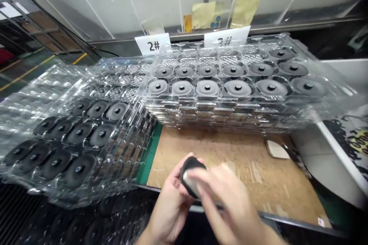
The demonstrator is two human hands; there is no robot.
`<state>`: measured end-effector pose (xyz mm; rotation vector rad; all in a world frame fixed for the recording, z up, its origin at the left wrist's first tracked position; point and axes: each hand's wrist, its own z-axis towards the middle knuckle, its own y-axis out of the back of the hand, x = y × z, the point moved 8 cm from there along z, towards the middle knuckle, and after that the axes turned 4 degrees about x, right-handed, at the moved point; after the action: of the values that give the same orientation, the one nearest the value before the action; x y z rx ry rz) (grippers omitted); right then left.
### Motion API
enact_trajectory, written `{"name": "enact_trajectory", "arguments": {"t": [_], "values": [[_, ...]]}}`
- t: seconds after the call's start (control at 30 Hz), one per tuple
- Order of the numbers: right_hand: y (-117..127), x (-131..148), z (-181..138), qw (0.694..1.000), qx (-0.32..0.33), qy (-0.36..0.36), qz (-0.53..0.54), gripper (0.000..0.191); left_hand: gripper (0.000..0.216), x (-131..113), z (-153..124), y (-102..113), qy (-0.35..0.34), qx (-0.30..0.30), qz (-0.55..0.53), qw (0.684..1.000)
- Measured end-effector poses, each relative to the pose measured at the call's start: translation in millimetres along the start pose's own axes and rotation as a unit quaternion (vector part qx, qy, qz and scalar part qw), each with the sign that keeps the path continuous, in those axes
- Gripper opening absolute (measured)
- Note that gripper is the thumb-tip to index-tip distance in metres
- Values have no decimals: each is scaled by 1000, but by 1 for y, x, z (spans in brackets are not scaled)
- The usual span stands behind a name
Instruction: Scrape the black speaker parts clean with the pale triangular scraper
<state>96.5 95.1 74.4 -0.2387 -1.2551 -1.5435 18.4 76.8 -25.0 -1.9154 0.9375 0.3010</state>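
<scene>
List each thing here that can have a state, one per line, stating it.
Left hand, curled around the black part
Right hand, blurred, over the part
Black part, held, tilted
Right tray stack, partly filled on top
Left tray stack, partly filled on top

1. Hands: two seen, left hand point(172, 197) and right hand point(231, 195)
2. Held dark piece point(193, 162): one counted
3. Right tray stack point(201, 115): thirteen round parts point(207, 87) made out; six, six, one by row
4. Left tray stack point(123, 160): eleven made out; four, four, three
5. White signs point(153, 44): two noted
6. Blue dots point(218, 18): three counted
7. Brown board point(212, 153): one noted
</scene>
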Motion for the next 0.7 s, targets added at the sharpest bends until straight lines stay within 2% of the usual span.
{"name": "enact_trajectory", "arguments": {"t": [0.07,0.13,0.27,0.37,0.43,0.53,0.63,0.7], "values": [[2,2,3,1000,-27,-7,-12,27,43,-3,-5,-1,-5,20,5,1000],[1,8,-3,999,-46,8,-10,29,47,-6,-8,-1,-8,38,4,999],[-6,14,-15,999,-21,6,25,31,58,-7,-12,3,-2,35,-6,999],[-4,14,-4,999,-35,-20,14,28,49,-5,-11,1,-1,60,-7,998],[0,17,1,999,-52,-3,9,29,43,-6,-11,0,3,74,-9,997],[-2,19,-9,1000,-3,19,22,28,47,-9,-10,1,19,83,-35,996],[3,4,-27,997,48,-59,-23,26,57,-10,-8,-2,43,91,-59,993],[15,-3,-25,991,53,-95,-75,27,50,-8,-5,-4,63,77,-48,994]]}}
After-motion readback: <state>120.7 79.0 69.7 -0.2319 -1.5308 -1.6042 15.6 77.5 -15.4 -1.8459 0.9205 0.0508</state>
